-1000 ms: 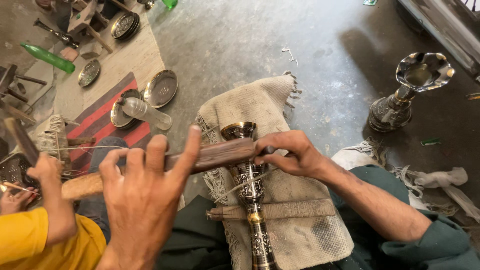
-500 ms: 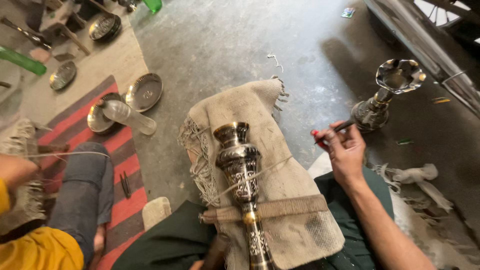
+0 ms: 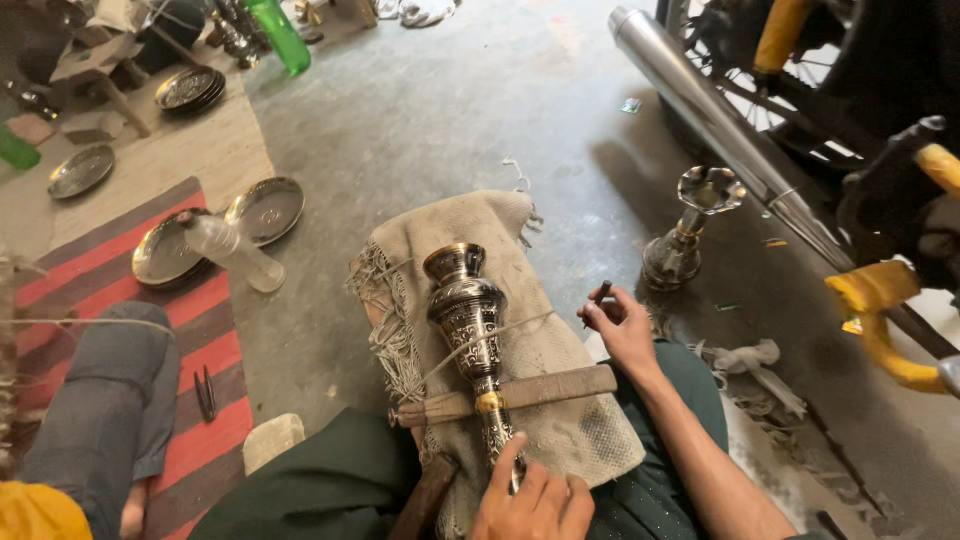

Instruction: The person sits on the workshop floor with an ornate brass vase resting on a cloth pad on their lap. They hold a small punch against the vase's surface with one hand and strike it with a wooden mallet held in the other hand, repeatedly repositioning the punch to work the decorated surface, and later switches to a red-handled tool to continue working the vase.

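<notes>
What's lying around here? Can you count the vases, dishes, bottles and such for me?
Engraved metal vases: 2
Round metal dishes or dish stacks: 4
Bottles: 3
Small dark tool in the right hand: 1
Total: 10

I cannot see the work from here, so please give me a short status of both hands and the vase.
Left hand resting on engraved metal vase stem. Right hand pinching small dark tool, clear of vase. Vase lying on burlap cloth, wooden bar across.
</notes>
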